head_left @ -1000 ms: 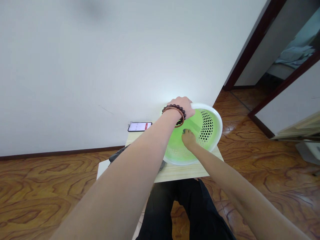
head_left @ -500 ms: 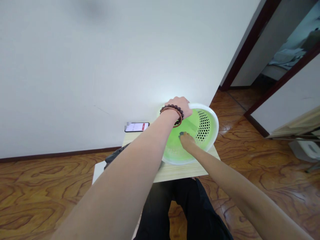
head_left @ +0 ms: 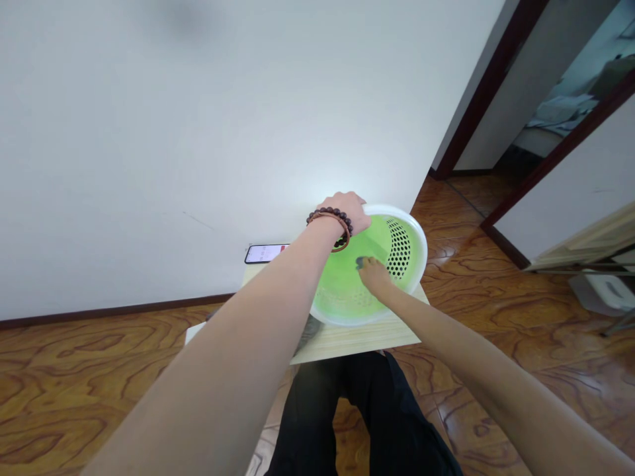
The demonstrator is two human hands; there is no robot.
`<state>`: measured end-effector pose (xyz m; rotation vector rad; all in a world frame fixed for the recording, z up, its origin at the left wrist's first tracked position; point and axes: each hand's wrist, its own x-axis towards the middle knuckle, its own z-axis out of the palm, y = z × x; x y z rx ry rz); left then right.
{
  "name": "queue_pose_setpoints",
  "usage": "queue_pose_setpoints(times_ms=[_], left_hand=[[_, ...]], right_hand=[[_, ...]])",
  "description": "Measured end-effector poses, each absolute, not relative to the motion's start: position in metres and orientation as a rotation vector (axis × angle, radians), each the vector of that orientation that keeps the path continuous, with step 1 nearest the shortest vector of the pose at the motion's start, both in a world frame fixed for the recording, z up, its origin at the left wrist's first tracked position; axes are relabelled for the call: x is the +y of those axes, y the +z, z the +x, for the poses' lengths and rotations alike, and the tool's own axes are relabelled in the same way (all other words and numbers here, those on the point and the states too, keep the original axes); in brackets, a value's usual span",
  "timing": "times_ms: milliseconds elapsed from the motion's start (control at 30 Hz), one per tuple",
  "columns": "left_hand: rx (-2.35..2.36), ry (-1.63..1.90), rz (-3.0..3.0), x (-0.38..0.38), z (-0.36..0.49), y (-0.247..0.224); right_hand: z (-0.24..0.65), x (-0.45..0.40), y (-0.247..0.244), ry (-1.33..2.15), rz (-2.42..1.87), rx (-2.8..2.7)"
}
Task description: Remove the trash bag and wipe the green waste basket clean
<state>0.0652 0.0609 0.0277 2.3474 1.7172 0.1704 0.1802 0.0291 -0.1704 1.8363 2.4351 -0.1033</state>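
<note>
A round plastic colander (head_left: 421,248), green inside with a white rim and a patch of holes on its right side, rests on a small pale wooden table (head_left: 357,338). My left hand (head_left: 350,210), with a dark bead bracelet at the wrist, is closed on its far rim. Inside the bowl, my right hand (head_left: 374,276) is closed, fingers pinched around a small grey thing (head_left: 360,262) against the green surface. Too little of that thing shows to tell its kind. My left forearm covers part of the colander's left side.
A phone (head_left: 262,254) with a lit screen lies at the table's back left, against the white wall (head_left: 198,132). Something grey and soft (head_left: 310,332) shows beside my left forearm. A doorway stands at the right, and a white box (head_left: 602,292) is on the wooden floor.
The view has shifted slightly, so the colander and my left hand appear a little farther left. My right hand has moved a little relative to the colander; my left hand stays at the rim.
</note>
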Motion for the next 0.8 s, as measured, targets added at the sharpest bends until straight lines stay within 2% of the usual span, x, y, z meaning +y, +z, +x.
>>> queue_pose_setpoints(times_ms=[67, 133, 267, 433, 633, 800], left_hand=[[1.721, 0.167, 2.34, 0.062, 0.068, 0.027], [1.714, 0.172, 2.344, 0.063, 0.07, 0.025], [1.706, 0.189, 2.356, 0.062, 0.071, 0.025], [1.726, 0.177, 2.327, 0.061, 0.065, 0.027], [1.684, 0.214, 2.372, 0.063, 0.066, 0.025], [1.696, 0.235, 2.36, 0.063, 0.068, 0.024]], right_hand=[[0.183, 0.034, -0.171, -0.073, 1.943, 2.374], [0.168, 0.033, -0.175, -0.204, 2.01, 2.337], [0.12, 0.021, -0.18, -0.419, 1.895, 2.442], [0.135, 0.018, -0.172, -0.401, 1.668, 2.552], [0.177, 0.026, -0.169, -0.208, 1.895, 2.387], [0.138, 0.018, -0.181, -0.439, 1.84, 2.441]])
